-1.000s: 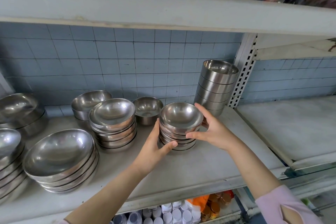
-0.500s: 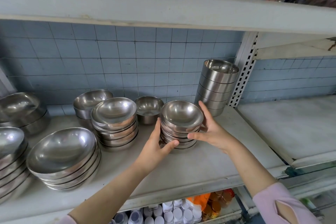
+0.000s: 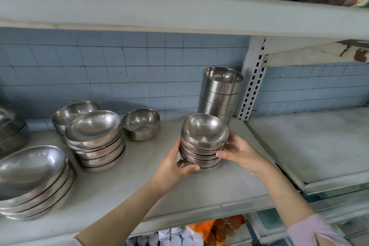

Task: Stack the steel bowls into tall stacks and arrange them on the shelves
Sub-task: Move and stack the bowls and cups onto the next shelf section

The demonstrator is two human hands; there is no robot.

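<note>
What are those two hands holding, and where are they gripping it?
A small stack of steel bowls, clasped by its sides: the left hand cups the lower left edge, and the right hand presses against the right side. The stack looks tilted.

**Polished steel on a matt grey shelf**

The small stack of round steel bowls (image 3: 203, 146) is glossy and mirror-smooth. The tall stack of straight-sided steel bowls (image 3: 220, 94) looks duller, with a brushed sheen. The pale grey shelf board (image 3: 151, 195) is matt and faintly mottled. The wall of blue-grey square tiles (image 3: 119, 70) has a flat finish. The white perforated metal upright (image 3: 253, 78) is painted.
</note>
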